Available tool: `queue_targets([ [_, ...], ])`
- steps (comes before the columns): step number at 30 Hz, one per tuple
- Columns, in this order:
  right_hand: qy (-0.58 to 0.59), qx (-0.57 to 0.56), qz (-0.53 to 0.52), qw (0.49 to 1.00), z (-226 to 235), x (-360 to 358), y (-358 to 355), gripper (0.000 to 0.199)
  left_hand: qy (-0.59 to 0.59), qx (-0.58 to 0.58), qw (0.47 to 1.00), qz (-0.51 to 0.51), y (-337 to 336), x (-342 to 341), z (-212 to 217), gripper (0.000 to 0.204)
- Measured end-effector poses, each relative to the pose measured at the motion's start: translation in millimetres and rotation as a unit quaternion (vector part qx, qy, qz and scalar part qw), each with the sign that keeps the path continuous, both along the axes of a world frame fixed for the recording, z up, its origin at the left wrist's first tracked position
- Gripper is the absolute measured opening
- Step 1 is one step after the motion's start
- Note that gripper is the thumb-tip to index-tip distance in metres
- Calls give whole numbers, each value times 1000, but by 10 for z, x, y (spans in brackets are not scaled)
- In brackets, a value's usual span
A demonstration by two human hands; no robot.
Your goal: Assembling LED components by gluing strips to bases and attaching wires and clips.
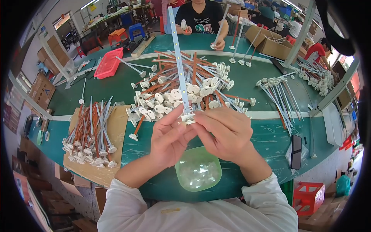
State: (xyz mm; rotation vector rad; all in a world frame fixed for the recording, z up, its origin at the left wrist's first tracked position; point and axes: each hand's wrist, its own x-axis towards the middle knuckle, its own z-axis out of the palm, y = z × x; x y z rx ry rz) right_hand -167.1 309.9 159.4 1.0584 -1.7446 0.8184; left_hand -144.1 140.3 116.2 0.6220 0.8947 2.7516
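Two bare hands meet at the middle of the view, above a green desk point(266, 135), working on one long LED strip point(179, 58) with a white base point(188, 118) at its lower end. The strip stands nearly upright, its top leaning slightly left, and its base sits between the hands, raised clear of the desk.

The left hand point(168, 137) cradles the base from the left, fingers curled and grasping it. The right hand point(228, 131) comes in from the right, its fingertips pinched on the base's right edge; whether they also hold some tiny part is hard to tell.

Just below the hands, a translucent green bowl point(197, 151) contains small, clear, shiny pieces, blurred by glare. Behind the hands spreads a large heap of similar strips point(160, 104), white ends mostly facing the wearer. To the left, another bunch of strips point(92, 131) lies on a cardboard sheet point(123, 116); to the right are a smaller group of strips point(276, 94) and a dark phone point(296, 152). Farther back are a red basket point(109, 63) and a co-worker in a black T-shirt point(199, 17), holding things in both hands.
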Motion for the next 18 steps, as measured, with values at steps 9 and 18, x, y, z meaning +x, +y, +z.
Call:
queue_targets([
  [9, -20, 16, 89, 996, 72, -53, 138, 19, 71, -51, 995, -44, -112, -88, 66, 48],
  [18, -76, 88, 67, 991, 107, -44, 275, 18, 121, -190, 974, 3, -188, -242, 105, 44],
])
